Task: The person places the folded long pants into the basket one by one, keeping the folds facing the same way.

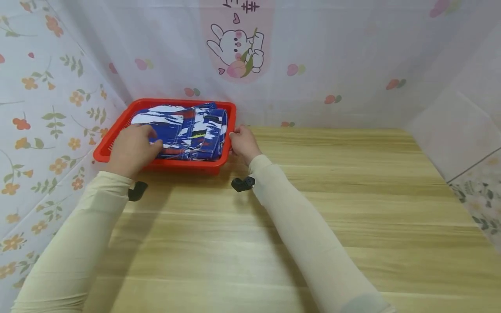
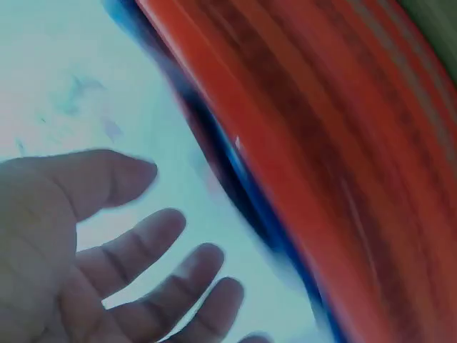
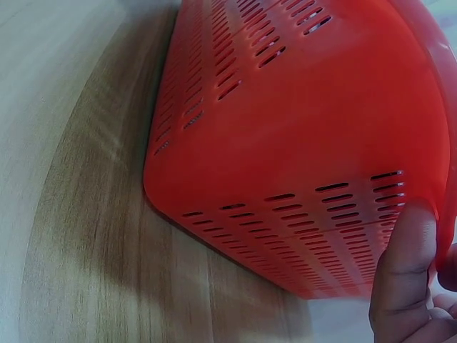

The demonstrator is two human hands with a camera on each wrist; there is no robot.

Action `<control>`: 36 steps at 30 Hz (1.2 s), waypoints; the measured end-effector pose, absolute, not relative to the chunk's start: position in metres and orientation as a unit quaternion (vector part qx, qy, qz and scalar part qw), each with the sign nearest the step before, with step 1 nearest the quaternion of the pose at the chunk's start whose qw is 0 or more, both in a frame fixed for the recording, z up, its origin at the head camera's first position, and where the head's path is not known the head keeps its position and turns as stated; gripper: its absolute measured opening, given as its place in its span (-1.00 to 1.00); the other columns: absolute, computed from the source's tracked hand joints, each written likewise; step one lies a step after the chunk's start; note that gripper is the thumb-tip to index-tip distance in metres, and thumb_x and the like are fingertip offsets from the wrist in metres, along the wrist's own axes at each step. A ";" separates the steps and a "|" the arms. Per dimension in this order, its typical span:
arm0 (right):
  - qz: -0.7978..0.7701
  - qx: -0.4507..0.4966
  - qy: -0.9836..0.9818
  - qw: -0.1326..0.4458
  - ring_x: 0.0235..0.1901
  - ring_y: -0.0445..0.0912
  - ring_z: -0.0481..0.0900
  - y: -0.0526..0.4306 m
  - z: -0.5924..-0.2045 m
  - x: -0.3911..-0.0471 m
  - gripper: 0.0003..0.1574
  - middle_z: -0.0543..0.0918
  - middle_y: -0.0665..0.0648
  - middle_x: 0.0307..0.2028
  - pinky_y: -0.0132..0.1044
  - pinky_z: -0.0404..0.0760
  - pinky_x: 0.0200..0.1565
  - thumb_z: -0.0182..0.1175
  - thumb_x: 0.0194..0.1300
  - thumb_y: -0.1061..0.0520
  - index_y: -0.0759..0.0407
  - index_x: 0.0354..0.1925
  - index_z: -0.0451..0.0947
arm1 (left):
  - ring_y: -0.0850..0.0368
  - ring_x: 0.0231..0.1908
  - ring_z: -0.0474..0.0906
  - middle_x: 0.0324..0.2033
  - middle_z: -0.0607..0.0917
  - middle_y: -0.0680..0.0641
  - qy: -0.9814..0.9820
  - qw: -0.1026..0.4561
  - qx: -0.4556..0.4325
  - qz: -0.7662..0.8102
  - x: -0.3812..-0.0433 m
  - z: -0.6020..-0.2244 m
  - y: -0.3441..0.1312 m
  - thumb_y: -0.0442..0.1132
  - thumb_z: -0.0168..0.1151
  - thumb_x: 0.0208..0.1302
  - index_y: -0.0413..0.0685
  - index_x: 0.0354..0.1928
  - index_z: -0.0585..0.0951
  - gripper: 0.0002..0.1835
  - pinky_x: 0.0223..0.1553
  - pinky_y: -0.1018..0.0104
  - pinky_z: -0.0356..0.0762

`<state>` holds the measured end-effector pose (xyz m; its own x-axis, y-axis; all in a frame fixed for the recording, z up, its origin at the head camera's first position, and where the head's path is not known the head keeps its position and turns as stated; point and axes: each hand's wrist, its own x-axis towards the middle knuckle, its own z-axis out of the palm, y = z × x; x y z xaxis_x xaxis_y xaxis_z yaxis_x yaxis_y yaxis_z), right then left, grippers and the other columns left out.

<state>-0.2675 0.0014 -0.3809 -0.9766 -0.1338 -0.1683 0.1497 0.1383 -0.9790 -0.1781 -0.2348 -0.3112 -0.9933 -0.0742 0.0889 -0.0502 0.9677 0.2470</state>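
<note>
A red plastic basket [image 1: 156, 164] with slotted walls stands at the back left of the table. Folded blue, white and red patterned cloth [image 1: 168, 130], with stitched seams like a garment, lies inside it. My left hand [image 1: 135, 148] is over the basket's near left part. In the left wrist view its fingers [image 2: 171, 279] are spread and loosely bent, holding nothing. At the basket's right side, my right hand [image 1: 244, 143] grips the rim. The right wrist view shows a finger [image 3: 407, 264] against the outer wall under the rim [image 3: 439, 43].
The wooden table [image 1: 313, 208] stretches to the right and front of the basket. A patterned curtain [image 1: 313, 56] hangs behind, and a floral one [image 1: 47, 130] runs along the left beside the basket. Small black camera mounts [image 1: 243, 184] stick out from both wrists.
</note>
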 end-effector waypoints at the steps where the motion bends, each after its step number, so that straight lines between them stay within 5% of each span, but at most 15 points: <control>1: -0.656 0.005 0.747 0.106 -0.54 0.04 0.51 0.001 -0.381 -0.267 -0.77 0.49 0.23 -0.35 -0.02 0.60 -0.26 -0.09 0.40 0.14 0.26 -0.07 0.33 | -0.22 -0.23 0.41 -0.24 0.56 -0.31 -0.990 0.042 0.020 -0.131 -0.178 -0.313 -0.225 -0.06 0.20 0.16 -0.29 -0.12 0.54 -0.58 -0.21 -0.12 0.46; 9: -0.651 0.008 0.753 0.097 -0.47 0.12 0.54 0.000 -0.382 -0.267 -0.77 0.50 0.23 -0.34 0.02 0.58 -0.21 -0.08 0.40 0.12 0.23 -0.07 0.33 | -0.06 -0.40 0.44 -0.44 0.59 -0.16 -0.988 -0.028 0.010 -0.154 -0.186 -0.323 -0.202 -0.02 0.27 0.13 -0.18 -0.28 0.60 -0.67 -0.40 0.16 0.49; 21: -0.645 0.007 0.758 0.094 -0.54 0.02 0.51 0.001 -0.379 -0.266 -0.73 0.50 0.23 -0.31 -0.05 0.61 -0.27 -0.08 0.40 0.12 0.24 -0.02 0.36 | -0.10 -0.33 0.49 -0.34 0.60 -0.19 -0.981 -0.177 0.007 -0.080 -0.221 -0.314 -0.190 -0.07 0.36 0.00 -0.27 -0.08 0.56 -0.50 -0.25 -0.02 0.50; 26: -0.637 0.010 0.765 0.097 -0.50 0.04 0.53 0.001 -0.382 -0.266 -0.73 0.50 0.22 -0.29 -0.09 0.62 -0.29 -0.06 0.40 0.09 0.21 -0.02 0.35 | -0.12 -0.31 0.49 -0.29 0.59 -0.22 -0.983 -0.168 0.000 -0.077 -0.217 -0.316 -0.181 -0.12 0.35 -0.01 -0.30 -0.04 0.53 -0.49 -0.16 -0.10 0.50; 36: -0.643 0.014 0.759 0.100 -0.52 0.01 0.52 -0.002 -0.383 -0.266 -0.75 0.51 0.21 -0.30 -0.07 0.62 -0.25 -0.06 0.40 0.09 0.18 -0.03 0.34 | -0.16 -0.28 0.44 -0.34 0.61 -0.24 -0.990 -0.093 0.012 -0.102 -0.197 -0.282 -0.244 0.05 0.19 0.15 -0.27 -0.16 0.59 -0.53 -0.35 0.04 0.48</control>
<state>-0.2657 -0.0023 -0.3825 -0.9796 -0.1075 -0.1697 0.1497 0.1727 -0.9735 -0.1966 -0.2436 -0.2816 -0.9825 -0.0055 -0.1862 -0.0434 0.9788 0.2001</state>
